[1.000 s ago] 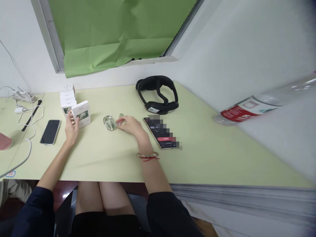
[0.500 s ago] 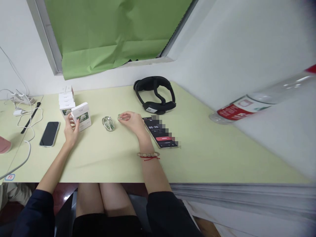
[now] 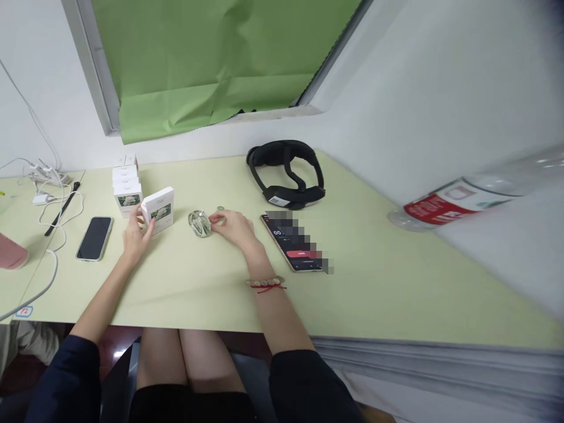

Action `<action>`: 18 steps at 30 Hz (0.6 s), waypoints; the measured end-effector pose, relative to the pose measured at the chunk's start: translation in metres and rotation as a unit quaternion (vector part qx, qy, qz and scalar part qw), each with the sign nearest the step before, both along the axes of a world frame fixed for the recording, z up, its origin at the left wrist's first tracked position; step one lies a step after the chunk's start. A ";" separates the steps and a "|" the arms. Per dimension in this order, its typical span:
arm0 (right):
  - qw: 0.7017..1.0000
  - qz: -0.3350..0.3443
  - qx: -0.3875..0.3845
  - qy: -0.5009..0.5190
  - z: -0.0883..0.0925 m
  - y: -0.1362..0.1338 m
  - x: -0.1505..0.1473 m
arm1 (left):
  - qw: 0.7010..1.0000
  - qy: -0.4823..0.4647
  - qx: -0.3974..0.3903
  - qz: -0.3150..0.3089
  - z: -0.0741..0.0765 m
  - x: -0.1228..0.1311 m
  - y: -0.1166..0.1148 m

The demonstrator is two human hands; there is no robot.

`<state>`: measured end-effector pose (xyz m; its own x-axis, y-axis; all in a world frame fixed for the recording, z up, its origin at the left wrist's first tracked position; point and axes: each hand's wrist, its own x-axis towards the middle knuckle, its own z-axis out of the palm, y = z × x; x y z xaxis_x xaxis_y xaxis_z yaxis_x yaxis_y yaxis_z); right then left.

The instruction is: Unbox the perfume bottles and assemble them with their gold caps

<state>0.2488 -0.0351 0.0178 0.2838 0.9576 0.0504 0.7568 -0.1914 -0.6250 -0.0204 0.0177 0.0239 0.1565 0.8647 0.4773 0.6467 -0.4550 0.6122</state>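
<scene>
My left hand (image 3: 137, 236) is closed around the side of a white box (image 3: 159, 210), which stands upright on the table and has a white-flower picture on its front. To the right of the box lies a clear, shiny rounded object (image 3: 199, 224) with greenish glints; its exact kind is hard to make out. The thumb and fingers of my right hand (image 3: 229, 228) are pinched together at this object's right edge. Just behind those fingers a small greenish round piece (image 3: 220, 208) rests on the table, partly hidden by the hand.
A row of similar white boxes (image 3: 127, 179) stands behind my left hand. At left are a dark-screened phone (image 3: 94, 238), white cables (image 3: 57, 202) and a pink cup (image 3: 11, 252). A second phone (image 3: 293, 244) and a black headset (image 3: 286, 173) lie at right, near a plastic bottle (image 3: 453, 205).
My right hand has left the small round piece on the table and come forward and left to the shiny object's edge. My left hand still holds the box. The view has shifted slightly.
</scene>
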 end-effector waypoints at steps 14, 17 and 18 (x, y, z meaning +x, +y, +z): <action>0.992 -0.052 0.113 -0.003 -0.006 0.003 0.003 | 0.976 0.209 0.027 -0.056 -0.007 -0.006 0.006; 0.992 -0.057 0.117 -0.005 -0.005 0.002 0.003 | 0.965 0.242 0.049 -0.088 -0.005 -0.007 0.005; 0.992 -0.056 0.117 -0.002 -0.005 0.002 0.003 | 0.963 0.248 0.053 -0.093 -0.005 -0.008 0.005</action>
<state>0.2516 -0.0328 0.0128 0.3865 0.8823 0.2684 0.7416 -0.1243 -0.6592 -0.0280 0.0231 0.0191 0.5350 0.7501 0.3888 0.7487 -0.6341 0.1930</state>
